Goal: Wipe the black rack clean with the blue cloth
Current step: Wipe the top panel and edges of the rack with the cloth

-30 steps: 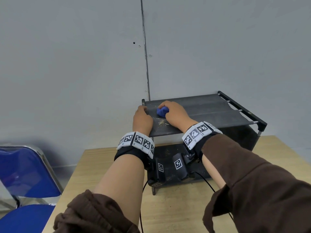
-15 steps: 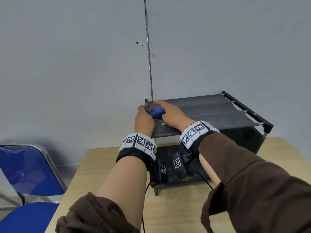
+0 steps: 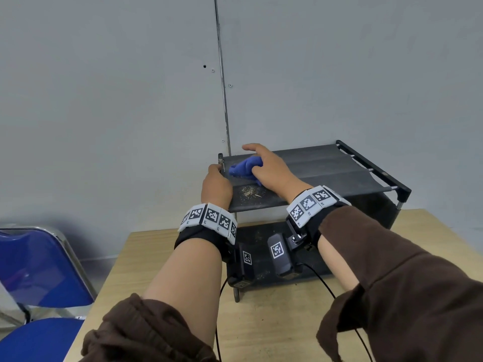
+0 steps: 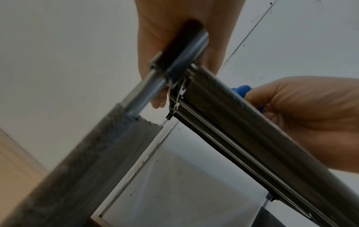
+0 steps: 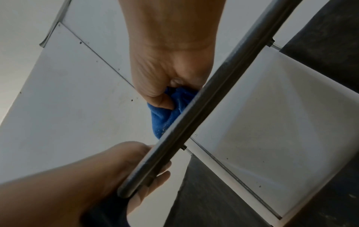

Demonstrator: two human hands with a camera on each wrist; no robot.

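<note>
blue cloth [image 3: 245, 167] farther back, leftward

The right hand [image 3: 271, 171] is covering the right part of the blue cloth [image 3: 244, 167], so its full shape cannot be told. The left hand [image 3: 215, 184] is hiding the near left corner of the black rack [image 3: 326, 173]; its fingers are curling out of sight under the edge in the head view. The wrist bands and cameras are blocking much of the rack's lower shelf [image 3: 258, 232]. The specks [image 3: 251, 192] on the top shelf are too small to identify. The blue chair [image 3: 34, 270] is being cut off by the left edge, and the surface [image 3: 156, 257] by the bottom edge. In the left wrist view, the near rack fabric [image 4: 87, 161] is blurring.
</note>
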